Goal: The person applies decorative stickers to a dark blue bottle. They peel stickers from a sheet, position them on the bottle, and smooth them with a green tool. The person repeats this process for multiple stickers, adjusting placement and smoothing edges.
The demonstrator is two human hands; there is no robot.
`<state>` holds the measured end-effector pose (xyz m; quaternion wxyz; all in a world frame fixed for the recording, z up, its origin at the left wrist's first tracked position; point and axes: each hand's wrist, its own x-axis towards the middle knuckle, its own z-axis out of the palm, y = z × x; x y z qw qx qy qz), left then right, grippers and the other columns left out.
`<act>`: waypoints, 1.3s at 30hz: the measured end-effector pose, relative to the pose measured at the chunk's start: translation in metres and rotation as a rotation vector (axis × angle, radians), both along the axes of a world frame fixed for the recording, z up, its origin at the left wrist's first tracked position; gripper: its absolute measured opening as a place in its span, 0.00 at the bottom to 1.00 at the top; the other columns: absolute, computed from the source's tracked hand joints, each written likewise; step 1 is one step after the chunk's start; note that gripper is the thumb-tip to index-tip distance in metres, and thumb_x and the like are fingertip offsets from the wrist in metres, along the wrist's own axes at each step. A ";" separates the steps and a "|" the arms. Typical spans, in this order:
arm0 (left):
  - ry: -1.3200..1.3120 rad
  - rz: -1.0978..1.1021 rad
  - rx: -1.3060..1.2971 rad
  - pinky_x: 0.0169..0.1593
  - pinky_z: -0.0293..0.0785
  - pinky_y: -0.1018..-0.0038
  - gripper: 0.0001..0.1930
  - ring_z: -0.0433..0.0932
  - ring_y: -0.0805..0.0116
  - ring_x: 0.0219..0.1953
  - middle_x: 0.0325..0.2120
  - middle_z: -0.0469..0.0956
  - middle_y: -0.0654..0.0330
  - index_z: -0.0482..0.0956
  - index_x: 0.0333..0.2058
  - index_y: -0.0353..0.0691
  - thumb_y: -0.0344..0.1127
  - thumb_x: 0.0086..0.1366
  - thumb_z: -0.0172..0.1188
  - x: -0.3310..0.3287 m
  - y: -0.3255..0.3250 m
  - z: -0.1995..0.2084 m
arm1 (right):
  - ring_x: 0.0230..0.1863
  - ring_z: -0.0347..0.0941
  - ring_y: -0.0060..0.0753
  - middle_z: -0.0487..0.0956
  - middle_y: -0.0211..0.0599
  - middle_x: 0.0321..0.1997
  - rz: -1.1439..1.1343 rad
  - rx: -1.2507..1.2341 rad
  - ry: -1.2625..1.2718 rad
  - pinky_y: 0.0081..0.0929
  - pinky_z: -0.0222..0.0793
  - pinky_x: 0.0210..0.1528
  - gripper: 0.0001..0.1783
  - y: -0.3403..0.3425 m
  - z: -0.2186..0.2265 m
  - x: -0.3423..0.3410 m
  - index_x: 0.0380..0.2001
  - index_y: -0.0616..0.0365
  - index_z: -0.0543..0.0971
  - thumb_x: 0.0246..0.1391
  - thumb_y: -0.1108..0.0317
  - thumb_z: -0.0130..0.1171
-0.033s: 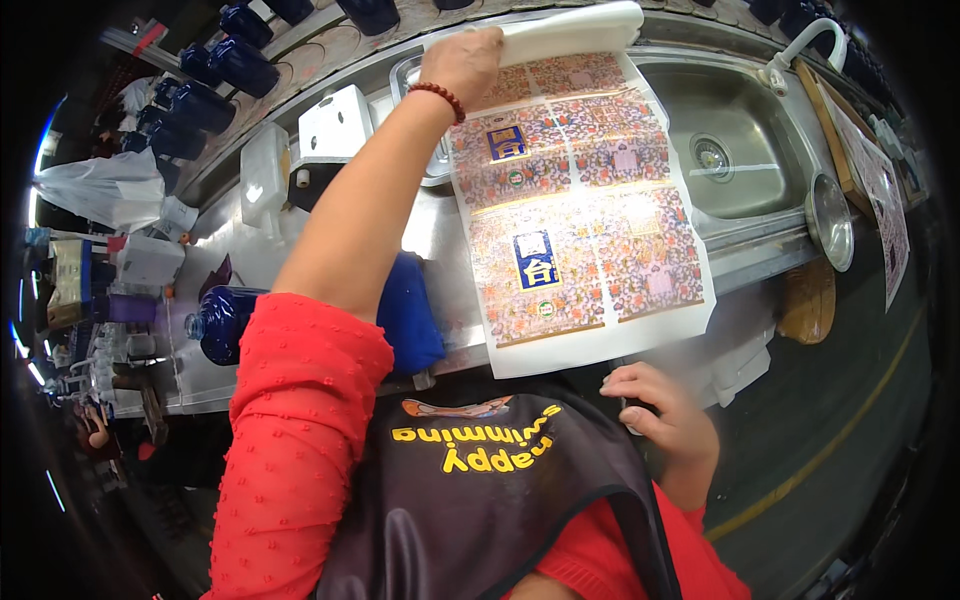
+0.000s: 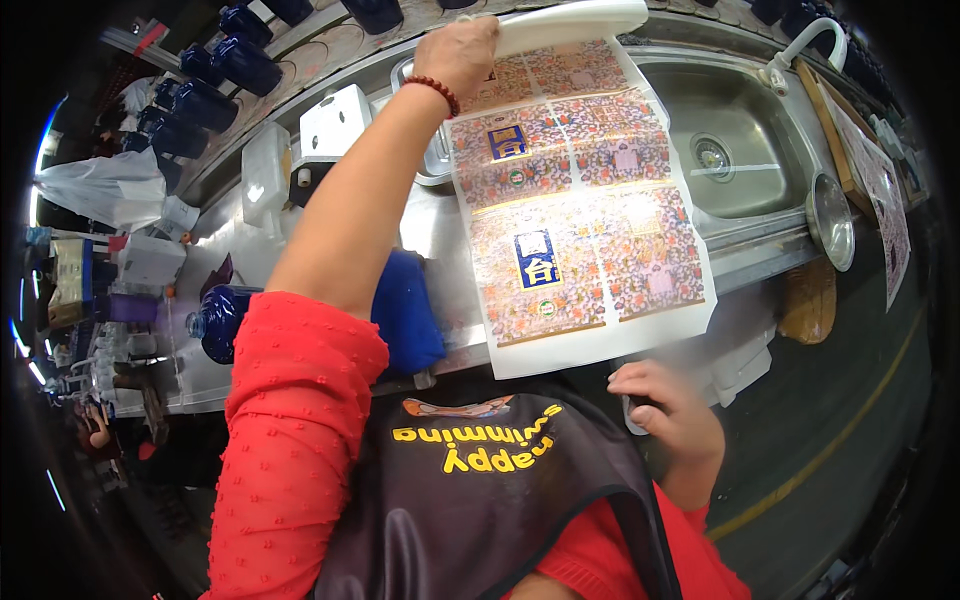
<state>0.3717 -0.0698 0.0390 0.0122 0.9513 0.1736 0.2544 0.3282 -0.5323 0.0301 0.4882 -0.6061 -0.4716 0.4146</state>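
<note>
A white-edged sheet (image 2: 625, 245) printed with dense floral panels, blue labels and gold bands lies in front of me over the metal counter. Its far end is lifted and curled back toward me. At that raised end my left hand (image 2: 455, 58), wearing a red bead bracelet, is closed on the sheet's left corner. Close to my apron, just beyond the sheet's near right corner, my right hand (image 2: 678, 408) has its fingers bent round a small greyish piece. That piece is mostly hidden, and its kind cannot be made out.
A steel sink (image 2: 735, 150) with a white tap (image 2: 815, 42) adjoins the sheet on the right, with a metal bowl (image 2: 829, 222) at its edge. Left of the sheet are a blue cloth (image 2: 408, 315) and a dark blue bottle (image 2: 222, 322). Several blue jars (image 2: 245, 65) line the far left.
My left hand has shifted slightly left and away from me with the sheet's raised end. My right hand has moved a little to the right. The flat part of the sheet stays put.
</note>
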 end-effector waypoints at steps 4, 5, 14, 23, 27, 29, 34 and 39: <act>-0.197 -0.150 0.191 0.38 0.77 0.54 0.14 0.81 0.49 0.36 0.30 0.78 0.48 0.78 0.48 0.42 0.40 0.70 0.50 -0.006 -0.001 0.033 | 0.40 0.77 0.30 0.76 0.48 0.57 -0.248 0.279 0.479 0.26 0.75 0.45 0.42 0.040 0.012 0.002 0.72 0.65 0.59 0.65 0.54 0.62; -0.043 -0.123 0.064 0.45 0.74 0.51 0.15 0.79 0.47 0.43 0.37 0.78 0.46 0.76 0.51 0.43 0.39 0.69 0.52 -0.008 -0.010 0.041 | 0.42 0.77 0.31 0.75 0.51 0.58 -0.331 0.255 0.535 0.28 0.76 0.45 0.46 0.059 0.013 0.006 0.74 0.64 0.54 0.64 0.53 0.63; -0.307 -0.746 0.157 0.31 0.74 0.68 0.06 0.78 0.65 0.23 0.18 0.76 0.63 0.76 0.30 0.41 0.36 0.58 0.59 -0.054 -0.228 0.025 | 0.56 0.75 0.39 0.76 0.45 0.57 -0.728 0.566 0.706 0.37 0.71 0.59 0.32 0.079 -0.011 0.028 0.59 0.70 0.71 0.68 0.50 0.56; 0.049 -1.093 -0.150 0.52 0.71 0.64 0.22 0.79 0.63 0.38 0.24 0.77 0.63 0.74 0.54 0.38 0.35 0.61 0.56 -0.125 -0.282 0.030 | 0.60 0.72 0.47 0.73 0.52 0.64 -1.659 0.385 0.743 0.50 0.74 0.52 0.30 -0.122 -0.075 0.006 0.65 0.66 0.65 0.71 0.53 0.47; -0.016 -1.034 -0.264 0.56 0.73 0.60 0.20 0.81 0.61 0.44 0.33 0.82 0.56 0.77 0.51 0.38 0.33 0.59 0.62 -0.168 -0.239 0.045 | 0.62 0.70 0.41 0.73 0.49 0.64 -1.231 0.328 0.617 0.46 0.73 0.49 0.30 -0.091 -0.062 0.005 0.66 0.65 0.66 0.72 0.54 0.48; -0.173 -0.904 -0.364 0.56 0.75 0.59 0.20 0.82 0.58 0.47 0.39 0.84 0.53 0.79 0.50 0.38 0.31 0.58 0.66 -0.201 -0.211 0.055 | 0.64 0.68 0.39 0.73 0.46 0.65 -0.801 0.421 0.215 0.45 0.71 0.54 0.28 -0.054 -0.029 0.010 0.65 0.66 0.68 0.72 0.57 0.49; -0.367 -0.335 -0.175 0.55 0.76 0.55 0.12 0.83 0.53 0.46 0.42 0.84 0.49 0.81 0.46 0.38 0.26 0.64 0.59 -0.320 -0.156 0.076 | 0.66 0.69 0.42 0.75 0.47 0.62 -0.351 0.187 -0.783 0.34 0.61 0.67 0.21 0.120 0.034 0.099 0.58 0.63 0.77 0.63 0.73 0.56; -0.748 0.174 -0.059 0.66 0.65 0.49 0.23 0.71 0.41 0.62 0.60 0.71 0.36 0.64 0.61 0.22 0.34 0.76 0.46 -0.403 -0.110 0.045 | 0.69 0.64 0.52 0.67 0.43 0.70 -0.361 -0.036 -1.356 0.50 0.66 0.65 0.36 0.358 -0.001 0.181 0.67 0.44 0.71 0.57 0.50 0.67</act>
